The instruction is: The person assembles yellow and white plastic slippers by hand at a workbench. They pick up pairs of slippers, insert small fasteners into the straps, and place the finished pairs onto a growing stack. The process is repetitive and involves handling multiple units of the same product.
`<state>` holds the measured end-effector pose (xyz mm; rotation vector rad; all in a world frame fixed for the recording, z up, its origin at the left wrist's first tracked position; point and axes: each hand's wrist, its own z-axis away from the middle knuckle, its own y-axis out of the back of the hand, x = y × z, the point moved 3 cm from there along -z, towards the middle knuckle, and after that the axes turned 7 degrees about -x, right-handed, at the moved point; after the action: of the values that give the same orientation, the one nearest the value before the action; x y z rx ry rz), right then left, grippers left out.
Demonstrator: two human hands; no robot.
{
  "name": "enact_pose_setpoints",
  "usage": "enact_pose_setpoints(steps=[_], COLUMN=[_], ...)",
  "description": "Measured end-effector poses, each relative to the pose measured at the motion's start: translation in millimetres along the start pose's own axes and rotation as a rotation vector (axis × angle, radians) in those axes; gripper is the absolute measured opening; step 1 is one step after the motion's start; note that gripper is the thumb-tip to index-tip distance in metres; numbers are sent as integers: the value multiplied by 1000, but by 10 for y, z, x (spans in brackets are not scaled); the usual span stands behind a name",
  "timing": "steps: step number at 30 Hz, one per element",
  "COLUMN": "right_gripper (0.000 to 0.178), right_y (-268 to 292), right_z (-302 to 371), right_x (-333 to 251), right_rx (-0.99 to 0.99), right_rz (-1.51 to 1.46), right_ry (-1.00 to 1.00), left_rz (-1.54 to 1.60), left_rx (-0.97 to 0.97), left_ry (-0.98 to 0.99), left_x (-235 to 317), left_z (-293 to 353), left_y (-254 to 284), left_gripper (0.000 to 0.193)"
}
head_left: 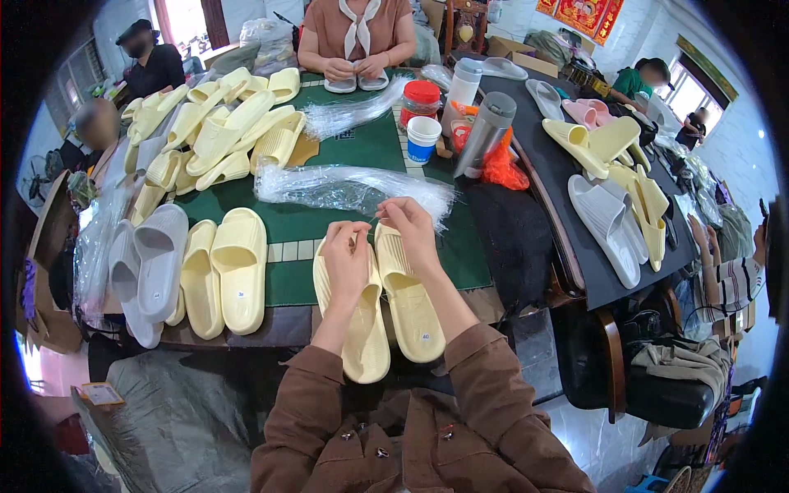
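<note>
A pair of pale yellow slide slippers (pixel 362 341) lies at the table's near edge, soles down and toes away from me. Over its straps my left hand (pixel 348 253) is closed, thumb and fingertips pinched. My right hand (pixel 413 236) pinches too, just right of it and slightly farther off. Whatever is between the fingertips is too thin to make out. Just beyond my hands lies a bundle of clear plastic strands (pixel 329 186) on the green mat (pixel 362 150). To the left stand another yellow pair (pixel 239 275) and grey slippers (pixel 158 263).
Yellow slippers (pixel 222 135) are heaped at the far left. A red-lidded jar (pixel 420 103), a paper cup (pixel 422 141) and a grey tumbler (pixel 488 131) stand beyond my right hand. Across the table a person's hands (pixel 353 69) touch grey slippers. More slippers (pixel 604 222) cover the right table.
</note>
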<state>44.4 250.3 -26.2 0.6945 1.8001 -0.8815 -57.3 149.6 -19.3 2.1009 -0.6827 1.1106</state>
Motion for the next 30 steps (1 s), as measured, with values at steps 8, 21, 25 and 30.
enact_pose_setpoints(steps=[8, 21, 25, 30], right_gripper=[15, 11, 12, 14], right_y=[-100, -125, -133, -184], right_z=[46, 58, 62, 92], right_x=[-76, -8, -73, -141], right_rx=[-84, -151, -208, -189], right_rz=[176, 275, 226, 260], right_ry=[-78, -5, -45, -33], left_rz=[282, 94, 130, 222], left_rx=[22, 11, -35, -12], left_ry=[47, -11, 63, 48], left_x=[-95, -27, 1, -19], left_z=[0, -4, 2, 2], left_y=[56, 12, 10, 12], left_gripper=[14, 11, 9, 7])
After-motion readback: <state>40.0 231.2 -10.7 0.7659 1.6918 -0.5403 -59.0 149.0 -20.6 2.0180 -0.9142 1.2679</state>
